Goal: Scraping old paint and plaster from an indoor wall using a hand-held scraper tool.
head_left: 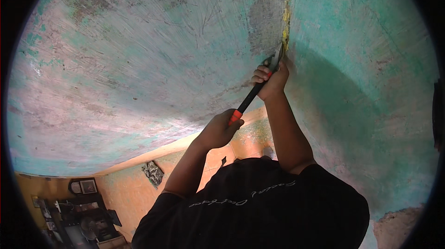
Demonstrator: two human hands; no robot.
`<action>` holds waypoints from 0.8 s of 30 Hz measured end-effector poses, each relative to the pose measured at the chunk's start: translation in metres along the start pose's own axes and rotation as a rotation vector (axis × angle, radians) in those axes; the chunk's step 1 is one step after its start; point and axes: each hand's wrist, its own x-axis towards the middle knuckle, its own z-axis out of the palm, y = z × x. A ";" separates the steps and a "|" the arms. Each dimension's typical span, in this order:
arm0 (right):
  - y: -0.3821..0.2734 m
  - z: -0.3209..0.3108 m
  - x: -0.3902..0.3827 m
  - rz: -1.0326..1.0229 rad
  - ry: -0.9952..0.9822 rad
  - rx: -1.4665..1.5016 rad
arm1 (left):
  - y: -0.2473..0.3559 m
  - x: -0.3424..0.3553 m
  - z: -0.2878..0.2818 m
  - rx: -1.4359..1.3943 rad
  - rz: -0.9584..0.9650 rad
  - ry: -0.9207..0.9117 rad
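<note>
A black-handled tool (252, 94) with orange-red bands (235, 117) slants up rightward, its grey head (276, 56) at the corner (286, 26).

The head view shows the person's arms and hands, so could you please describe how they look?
The left hand and right hand are bare, with no gloves or jewellery that I can make out. The forearms are bare too, beyond the short black sleeves of a black shirt with thin, pale, script-like lettering.

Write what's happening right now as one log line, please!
left hand: holds bladed tool by orange end | right hand: grips tool near blade | blade: at wall corner
</note>
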 end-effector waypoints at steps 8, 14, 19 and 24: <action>0.005 0.005 0.000 -0.023 -0.023 0.006 | 0.000 -0.002 -0.005 -0.050 -0.009 0.049; 0.015 0.008 -0.002 -0.122 0.062 -0.018 | -0.019 0.009 -0.009 -0.034 0.053 -0.034; 0.037 0.016 -0.011 -0.359 0.198 -0.200 | -0.021 0.012 -0.012 -0.062 0.065 -0.051; 0.039 0.017 -0.013 -0.449 0.229 -0.244 | -0.034 0.019 -0.019 -0.735 -0.072 -0.454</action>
